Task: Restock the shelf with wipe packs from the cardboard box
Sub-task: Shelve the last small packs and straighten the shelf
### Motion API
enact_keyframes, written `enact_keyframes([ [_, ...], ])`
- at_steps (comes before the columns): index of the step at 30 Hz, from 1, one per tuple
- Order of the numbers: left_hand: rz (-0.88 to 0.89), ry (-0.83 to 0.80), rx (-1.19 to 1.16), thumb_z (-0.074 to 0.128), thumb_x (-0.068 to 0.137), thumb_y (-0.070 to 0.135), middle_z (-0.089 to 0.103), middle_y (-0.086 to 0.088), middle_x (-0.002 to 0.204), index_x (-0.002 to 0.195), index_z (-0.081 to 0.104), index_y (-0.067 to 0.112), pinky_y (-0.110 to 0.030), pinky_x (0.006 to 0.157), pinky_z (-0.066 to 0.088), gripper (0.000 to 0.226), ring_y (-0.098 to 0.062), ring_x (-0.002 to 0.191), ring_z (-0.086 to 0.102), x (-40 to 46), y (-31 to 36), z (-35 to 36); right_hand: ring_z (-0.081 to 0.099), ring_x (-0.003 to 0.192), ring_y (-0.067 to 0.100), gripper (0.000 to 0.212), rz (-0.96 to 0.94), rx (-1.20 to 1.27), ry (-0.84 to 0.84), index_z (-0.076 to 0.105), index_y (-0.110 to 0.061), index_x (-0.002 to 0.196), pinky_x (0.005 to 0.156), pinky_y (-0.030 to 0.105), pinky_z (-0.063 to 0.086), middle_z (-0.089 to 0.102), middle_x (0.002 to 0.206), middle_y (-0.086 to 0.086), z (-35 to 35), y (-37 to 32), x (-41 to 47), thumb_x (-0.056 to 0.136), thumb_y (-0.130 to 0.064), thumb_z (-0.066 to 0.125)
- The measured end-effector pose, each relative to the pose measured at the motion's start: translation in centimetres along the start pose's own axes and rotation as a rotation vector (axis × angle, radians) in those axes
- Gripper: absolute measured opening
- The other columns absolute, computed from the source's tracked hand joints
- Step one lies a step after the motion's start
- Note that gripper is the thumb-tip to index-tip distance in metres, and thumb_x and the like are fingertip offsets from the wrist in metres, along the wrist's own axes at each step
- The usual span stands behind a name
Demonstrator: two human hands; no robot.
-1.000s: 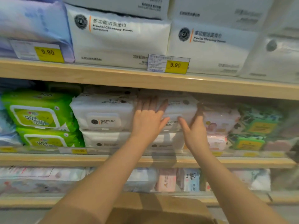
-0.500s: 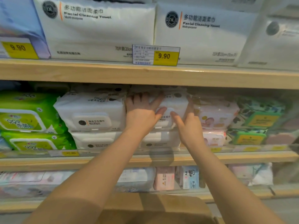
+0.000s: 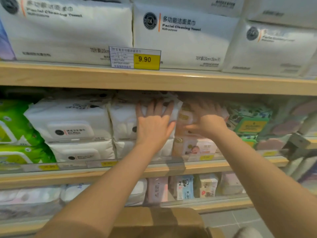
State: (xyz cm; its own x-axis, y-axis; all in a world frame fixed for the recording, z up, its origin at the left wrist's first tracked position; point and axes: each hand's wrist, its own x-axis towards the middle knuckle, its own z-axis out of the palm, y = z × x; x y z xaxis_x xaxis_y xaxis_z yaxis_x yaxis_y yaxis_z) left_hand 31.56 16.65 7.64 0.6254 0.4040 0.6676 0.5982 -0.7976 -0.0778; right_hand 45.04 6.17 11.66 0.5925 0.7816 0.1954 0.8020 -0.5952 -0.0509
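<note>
We take the yellow 9.90 price tag (image 3: 134, 57) as our landmark; it is clipped to the front edge of the upper wooden shelf (image 3: 188, 83), with large white facial towel packs (image 3: 180, 36) standing behind and to either side of it. Directly below the tag, on the middle shelf (image 3: 197, 166), sits the white wipe pack (image 3: 125, 122) we are handling; it is the top one of a stack of two, with another white stack (image 3: 72, 124) just beside it, below and left of the tag. Our left hand (image 3: 154, 124) lies flat on the front of the white wipe pack, below and slightly right of the tag, fingers spread wide and pressed against the wrapper; it grips nothing, it only pushes. Our right hand (image 3: 208, 119) is further right of the tag, resting on the pink wipe pack (image 3: 184, 117) next to the white one; it is blurred, the fingers look extended and open against the packaging, but we cannot tell whether they curl over its top edge. Green packs (image 3: 15, 127) stand far left below the tag; a green-labelled leafy pack (image 3: 250, 119) stands far right. The cardboard box (image 3: 159, 222) sits well below the tag, at the bottom edge between our forearms; in front of the lowest shelf; its inside is hidden from us.
</note>
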Motion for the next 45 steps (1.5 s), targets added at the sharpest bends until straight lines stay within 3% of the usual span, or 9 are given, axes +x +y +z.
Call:
enact_keyframes([
  [2,0.034,0.076,0.009,0.047,0.084,0.048,0.037,-0.012,0.137,0.143,0.031,0.014,-0.058,0.105,0.024,0.071,-0.026,0.124,0.033,-1.1,0.6,1.2,0.023,0.139,0.029,0.098,-0.064,-0.027,-0.039,0.013,-0.038,0.147,0.114,0.05,0.017,0.025,0.153,0.001,0.5,0.6,1.3,0.068,-0.066,0.065],
  [5,0.262,0.031,-0.055,0.054,0.083,0.044,0.014,-0.01,0.152,0.148,0.006,0.003,-0.05,0.114,0.011,0.091,-0.026,0.139,0.018,-5.8,3.0,3.4,0.036,0.132,0.029,0.088,-0.064,-0.036,0.028,0.018,-0.039,0.145,0.109,0.045,0.029,0.037,0.147,0.003,1.3,1.2,1.7,0.073,-0.061,0.063],
  [7,0.358,-0.051,-0.064,0.064,0.078,0.04,0.015,-0.012,0.153,0.147,0.014,0.002,-0.044,0.115,0.008,0.093,-0.027,0.141,0.016,-8.9,4.7,4.5,0.043,0.127,0.028,0.081,-0.075,-0.032,0.081,0.025,-0.04,0.143,0.103,0.041,0.032,0.044,0.143,0.003,1.3,1.4,1.5,0.074,-0.066,0.059],
  [17,0.191,-0.068,0.02,0.068,0.071,0.035,0.017,-0.009,0.152,0.147,0.015,0.006,-0.044,0.116,-0.005,0.097,-0.024,0.14,0.017,-6.5,5.4,5.9,0.057,0.106,0.024,0.069,-0.113,0.051,-0.001,0.044,-0.035,0.135,0.083,0.03,0.042,0.061,0.122,0.005,0.3,2.2,1.7,0.075,-0.067,0.059],
  [24,0.172,0.115,0.031,0.06,0.079,0.037,0.013,-0.008,0.154,0.149,0.01,0.01,-0.045,0.116,-0.007,0.091,-0.024,0.142,0.009,-4.9,4.2,3.8,0.051,0.117,0.024,0.059,-0.147,0.072,0.01,0.043,-0.037,0.137,0.1,0.036,0.035,0.059,0.128,0.003,-0.1,2.0,1.5,0.086,-0.067,0.042],
  [28,-0.043,0.253,0.043,0.051,0.086,0.041,0.038,-0.015,0.139,0.138,0.037,0.015,-0.057,0.112,0.006,0.06,-0.032,0.133,0.03,-1.8,2.1,1.8,0.032,0.133,0.028,0.065,-0.058,-0.039,0.169,0.031,-0.033,0.143,0.112,0.055,0.017,0.036,0.147,0.004,2.6,1.3,0.9,0.088,-0.067,0.029],
  [30,-0.059,0.229,0.062,0.053,0.086,0.041,0.055,-0.014,0.124,0.129,0.048,0.017,-0.062,0.107,0.017,0.05,-0.031,0.12,0.042,-1.1,1.7,2.0,0.047,0.123,0.033,0.065,-0.069,0.047,0.31,0.04,-0.03,0.14,0.105,0.063,0.025,0.053,0.131,0.01,4.4,0.7,0.0,0.087,-0.064,0.024],
  [38,-0.069,0.331,0.079,0.053,0.085,0.039,0.059,-0.009,0.113,0.123,0.05,0.019,-0.052,0.101,0.023,0.043,-0.026,0.106,0.042,0.3,1.8,4.1,0.06,0.087,0.031,0.034,-0.011,0.153,0.727,0.071,-0.025,0.087,0.097,0.046,0.028,0.068,0.084,0.001,7.3,0.2,1.7,0.087,-0.046,0.044],
  [45,-0.112,0.085,0.074,0.045,0.085,0.041,0.057,-0.008,0.119,0.13,0.045,0.019,-0.054,0.103,0.02,0.05,-0.024,0.113,0.039,0.1,2.3,2.3,0.046,0.112,0.029,0.058,0.015,0.102,0.306,0.061,-0.03,0.113,0.102,0.046,0.02,0.062,0.116,0.001,3.9,-0.5,0.6,0.083,-0.052,0.017],
])
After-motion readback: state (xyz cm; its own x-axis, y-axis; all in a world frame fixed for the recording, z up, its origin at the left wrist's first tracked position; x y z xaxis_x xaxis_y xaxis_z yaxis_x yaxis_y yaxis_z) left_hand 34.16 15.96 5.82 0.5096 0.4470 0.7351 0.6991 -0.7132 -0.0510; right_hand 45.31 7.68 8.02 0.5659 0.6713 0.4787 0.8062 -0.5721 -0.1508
